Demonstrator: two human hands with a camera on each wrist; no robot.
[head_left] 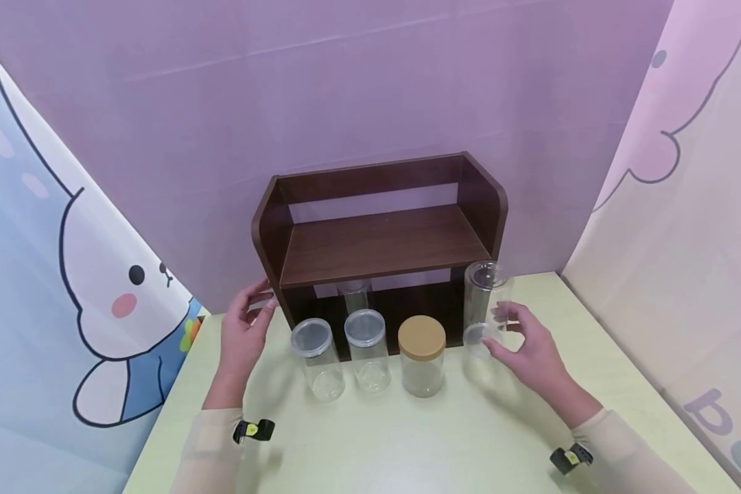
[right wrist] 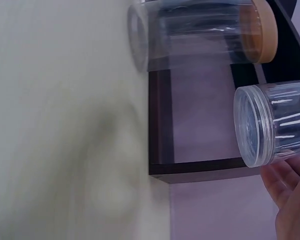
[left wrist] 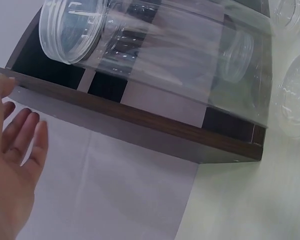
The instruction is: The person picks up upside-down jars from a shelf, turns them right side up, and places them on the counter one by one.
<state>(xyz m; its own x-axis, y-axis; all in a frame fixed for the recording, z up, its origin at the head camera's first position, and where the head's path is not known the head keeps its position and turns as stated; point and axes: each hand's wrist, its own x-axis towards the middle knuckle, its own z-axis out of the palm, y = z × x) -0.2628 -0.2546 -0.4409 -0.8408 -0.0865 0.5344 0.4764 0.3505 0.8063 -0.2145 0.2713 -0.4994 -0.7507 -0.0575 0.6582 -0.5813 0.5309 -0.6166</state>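
Note:
A dark wooden shelf [head_left: 379, 243] stands at the back of a pale green table [head_left: 407, 439]. In front of it stand two clear jars with clear lids [head_left: 317, 357] [head_left: 366, 348] and a jar with a tan lid [head_left: 421, 355]. My right hand [head_left: 499, 333] grips a taller clear jar [head_left: 484, 302] by the shelf's right end; the right wrist view shows that jar [right wrist: 275, 125] with my fingers [right wrist: 285, 180] on it. My left hand [head_left: 256, 309] hovers open beside the shelf's left wall, holding nothing. Its palm [left wrist: 15, 165] also shows in the left wrist view.
Another clear jar [head_left: 354, 293] stands under the shelf board in the lower compartment. Purple and cartoon-printed backdrop panels wall in the table at the back, left and right. The near half of the table holds only my forearms.

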